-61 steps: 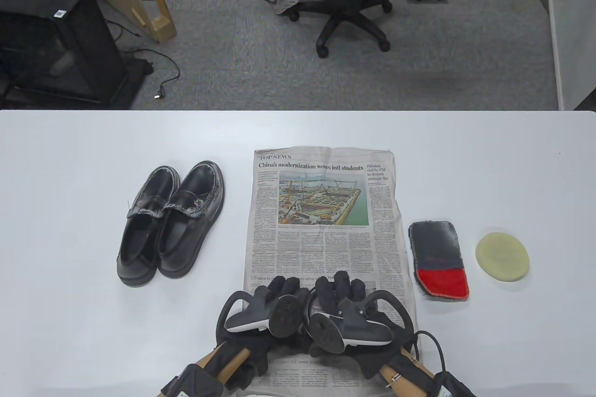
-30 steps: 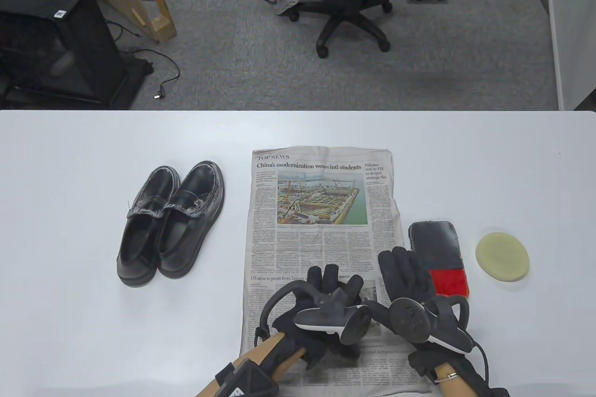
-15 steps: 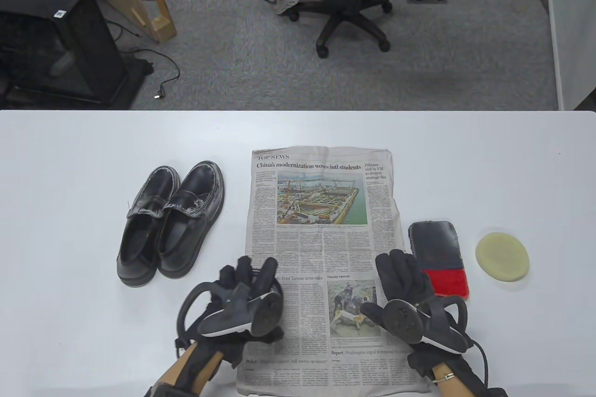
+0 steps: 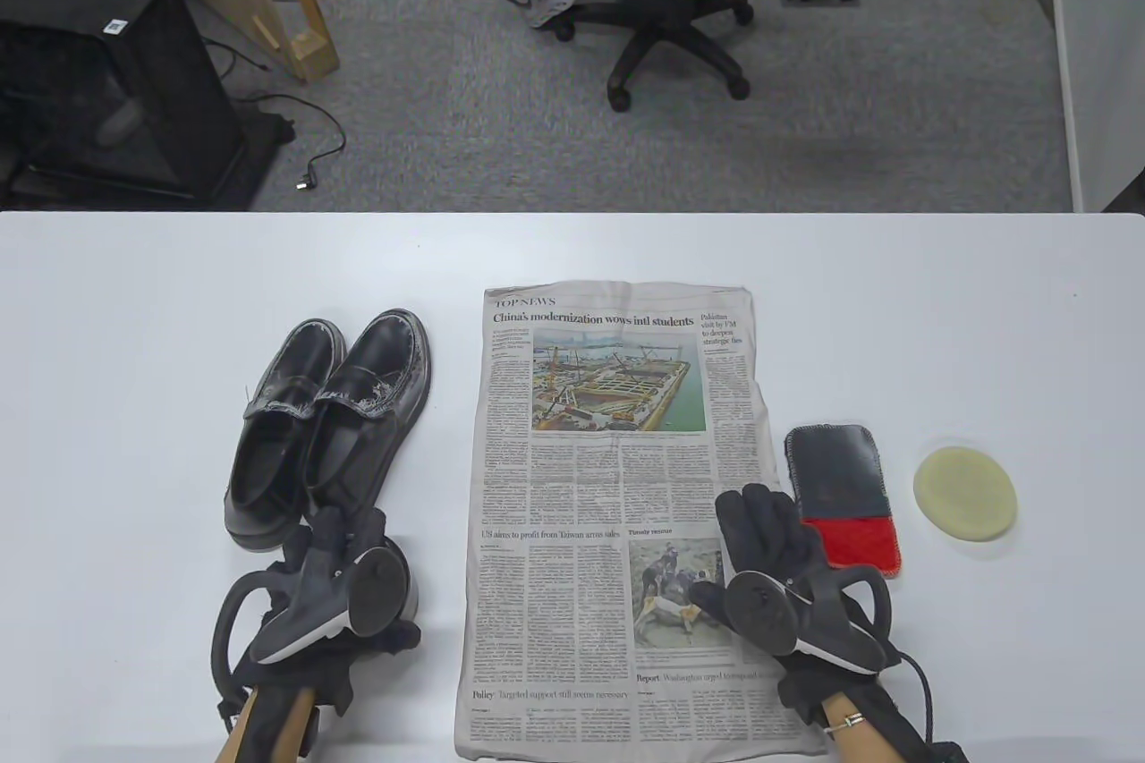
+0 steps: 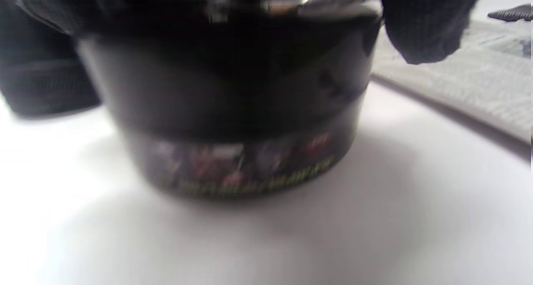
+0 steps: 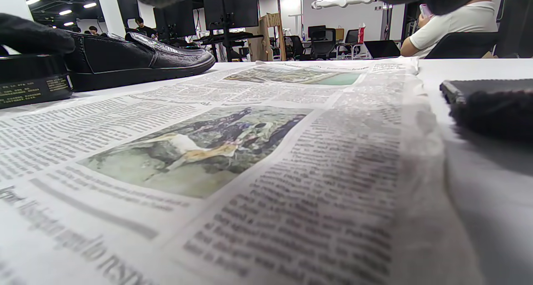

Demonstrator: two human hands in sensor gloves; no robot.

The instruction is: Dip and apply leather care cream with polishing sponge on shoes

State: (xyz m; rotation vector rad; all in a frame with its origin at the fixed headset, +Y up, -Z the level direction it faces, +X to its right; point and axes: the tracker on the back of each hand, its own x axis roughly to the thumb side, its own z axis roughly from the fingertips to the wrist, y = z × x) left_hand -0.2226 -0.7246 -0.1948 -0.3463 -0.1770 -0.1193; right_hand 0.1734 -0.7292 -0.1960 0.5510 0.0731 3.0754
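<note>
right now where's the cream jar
The cream jar sits on the table under the left hand, just in front of the shoes and left of the newspaper.

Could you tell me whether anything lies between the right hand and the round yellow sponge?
Yes: the grey and red cloth lies on the table between the right hand and the yellow sponge.

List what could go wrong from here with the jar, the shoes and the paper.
1. The left hand grips the cream jar on bare table, close to the shoes. Opened there, cream could smear the table rather than the newspaper.
2. The jar's heel-side closeness to the shoes leaves little room; a twist might knock them.
3. The right hand rests flat on the newspaper's edge; lifting it might drag the sheet toward the cloth.
</note>
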